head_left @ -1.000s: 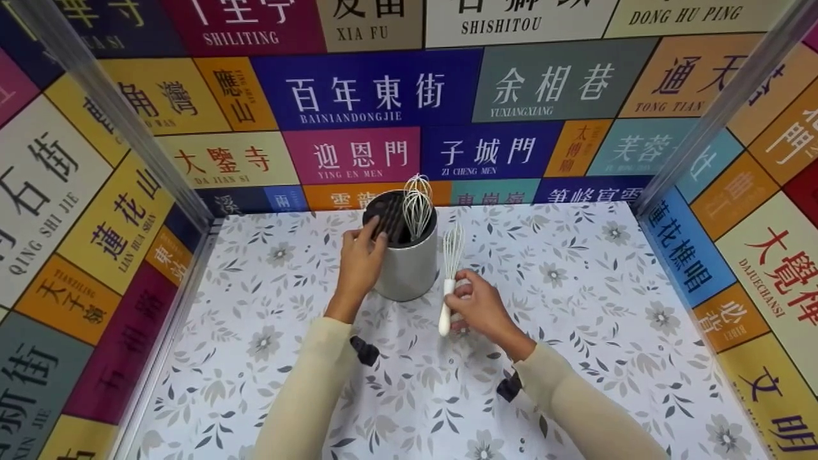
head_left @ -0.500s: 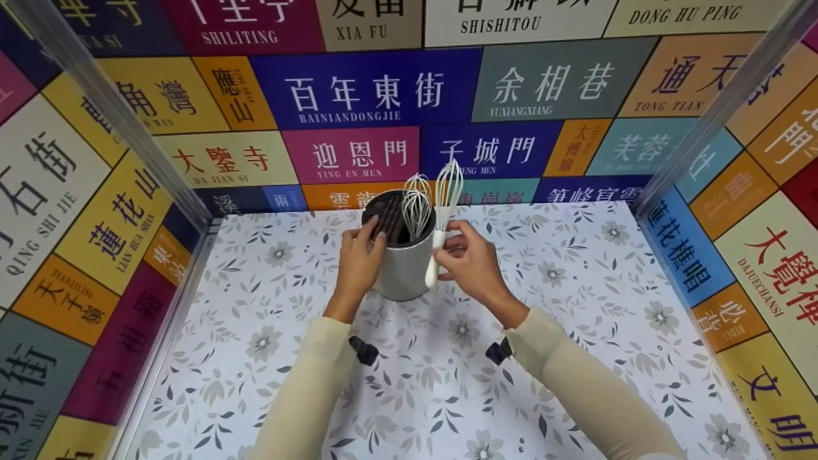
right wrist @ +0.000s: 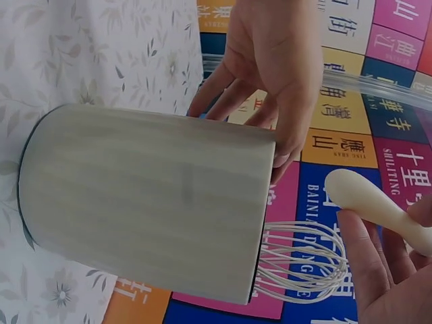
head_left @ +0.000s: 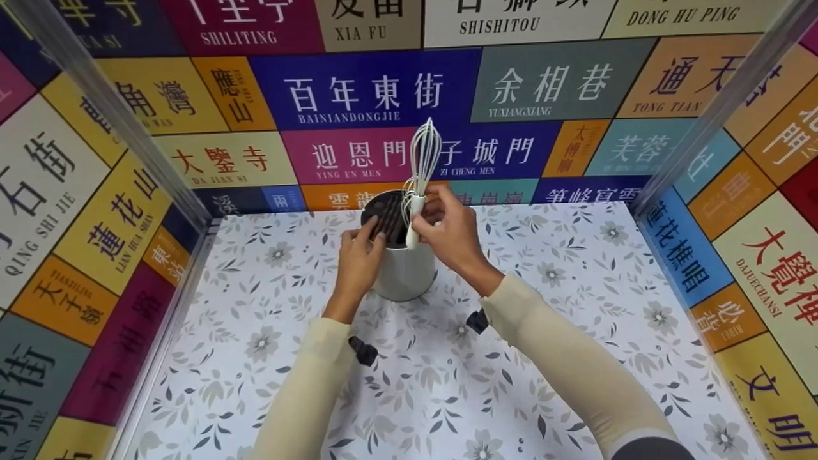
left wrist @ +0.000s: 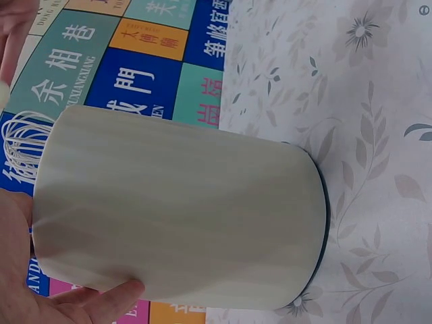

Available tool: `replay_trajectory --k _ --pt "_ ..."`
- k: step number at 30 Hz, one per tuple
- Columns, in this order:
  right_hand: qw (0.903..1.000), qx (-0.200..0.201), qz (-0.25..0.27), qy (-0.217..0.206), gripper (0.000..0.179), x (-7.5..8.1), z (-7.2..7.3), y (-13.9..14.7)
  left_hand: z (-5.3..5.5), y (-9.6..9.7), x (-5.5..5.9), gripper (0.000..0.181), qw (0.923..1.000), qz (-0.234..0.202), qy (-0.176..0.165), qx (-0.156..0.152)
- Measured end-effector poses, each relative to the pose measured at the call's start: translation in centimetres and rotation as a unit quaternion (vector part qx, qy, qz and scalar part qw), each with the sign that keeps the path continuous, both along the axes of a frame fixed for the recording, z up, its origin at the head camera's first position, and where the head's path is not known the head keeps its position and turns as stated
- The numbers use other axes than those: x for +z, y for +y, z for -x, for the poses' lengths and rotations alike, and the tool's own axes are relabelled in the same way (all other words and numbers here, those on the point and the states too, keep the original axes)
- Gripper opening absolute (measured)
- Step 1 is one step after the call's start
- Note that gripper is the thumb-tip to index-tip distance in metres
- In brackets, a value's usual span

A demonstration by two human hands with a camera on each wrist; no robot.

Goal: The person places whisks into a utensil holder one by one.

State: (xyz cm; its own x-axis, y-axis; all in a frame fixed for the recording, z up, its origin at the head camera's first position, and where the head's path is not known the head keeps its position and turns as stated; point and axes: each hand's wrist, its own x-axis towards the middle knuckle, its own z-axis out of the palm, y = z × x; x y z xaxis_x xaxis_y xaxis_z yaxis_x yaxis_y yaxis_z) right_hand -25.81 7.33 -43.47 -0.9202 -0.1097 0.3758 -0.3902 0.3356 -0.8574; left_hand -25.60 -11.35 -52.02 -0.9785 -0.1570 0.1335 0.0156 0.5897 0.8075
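Observation:
A pale cylindrical utensil holder (head_left: 404, 278) with a slotted black top insert (head_left: 382, 209) stands upright at the back of the table. My left hand (head_left: 359, 260) holds it at the left, thumb at the rim and fingers down its side. In my right hand (head_left: 452, 233), a white whisk (head_left: 425, 156) is pinched by its handle (right wrist: 368, 199), wires up. The handle's lower end overlaps the front rim in the head view and stands apart above the top in the right wrist view. Another whisk (right wrist: 304, 263) sits in the holder, its wires largely hidden behind the held one.
The table (head_left: 543, 383) wears a white cloth with grey flowers and leaves. Colourful panels with lettering form a back wall (head_left: 358, 83) and side walls, joined by clear corner posts (head_left: 709, 108). A dark wrist camera (head_left: 363, 350) is strapped below the left cuff.
My right hand has lifted the whisk from beside the holder, up and leftward, to over its top. The left hand has stayed on the holder.

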Motion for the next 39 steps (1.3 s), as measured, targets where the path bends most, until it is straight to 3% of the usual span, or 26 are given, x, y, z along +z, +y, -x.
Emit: replay_trajectory --k 6,17,39 --pt "0.9978 -0.020 -0.045 0.045 0.033 -0.8 1.0 -0.7 -0.1 0.0 -0.1 0.051 1.0000 0.008 -0.005 -0.003" --pt "0.9922 -0.026 -0.070 0.100 0.031 -2.7 1.6 -1.4 -0.1 0.0 0.0 0.051 1.0000 0.006 -0.003 -0.002" --pt "0.9864 -0.047 -0.132 0.087 0.022 -4.2 1.4 -1.8 0.1 -0.1 -0.1 0.051 1.0000 0.009 0.002 0.001"
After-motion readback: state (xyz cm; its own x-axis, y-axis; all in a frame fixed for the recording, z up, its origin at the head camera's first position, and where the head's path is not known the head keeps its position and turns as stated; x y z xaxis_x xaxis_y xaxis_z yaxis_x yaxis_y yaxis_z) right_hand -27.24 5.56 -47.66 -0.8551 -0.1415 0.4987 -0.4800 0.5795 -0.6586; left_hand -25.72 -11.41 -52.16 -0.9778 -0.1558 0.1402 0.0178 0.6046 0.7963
